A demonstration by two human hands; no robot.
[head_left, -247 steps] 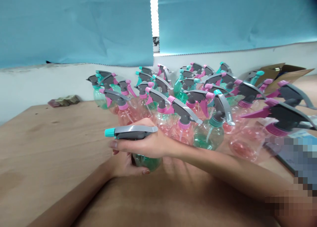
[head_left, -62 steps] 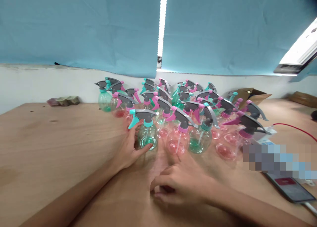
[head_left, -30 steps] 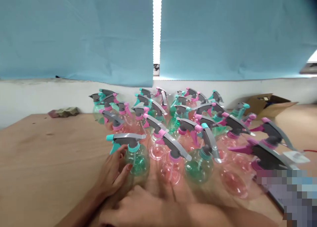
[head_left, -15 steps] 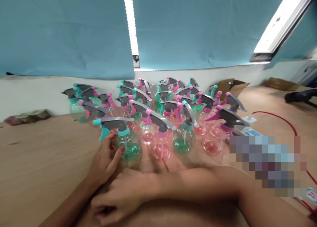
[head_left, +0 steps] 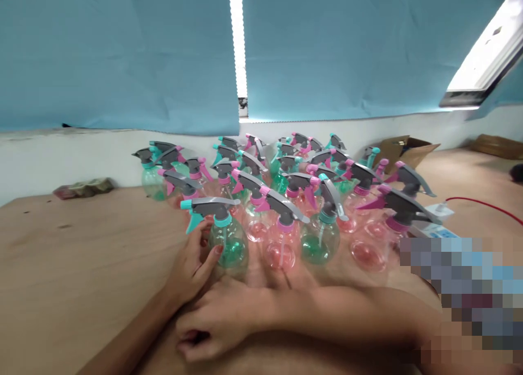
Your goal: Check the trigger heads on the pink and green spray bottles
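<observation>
A green see-through spray bottle (head_left: 229, 243) with a grey and teal trigger head stands upright on the wooden table (head_left: 73, 266), at the front left of a crowd of like bottles. My left hand (head_left: 192, 266) cups its left side, thumb and fingers curled against the round body. My right hand (head_left: 220, 323) lies on the table just in front of the bottle, fingers curled under in a loose fist, with nothing visible in it. My right forearm runs across the front of the bottles.
Several pink and green spray bottles (head_left: 286, 200) fill the middle of the table up to the white wall. A cardboard box (head_left: 402, 150) sits at the back right, a red cable (head_left: 482, 206) runs along the right, and a small crumpled packet (head_left: 81, 188) lies at the back left.
Eight seconds ago both hands held the green bottle lifted. It now stands on the table with my left hand on its side, and my right hand has drawn back onto the table.
</observation>
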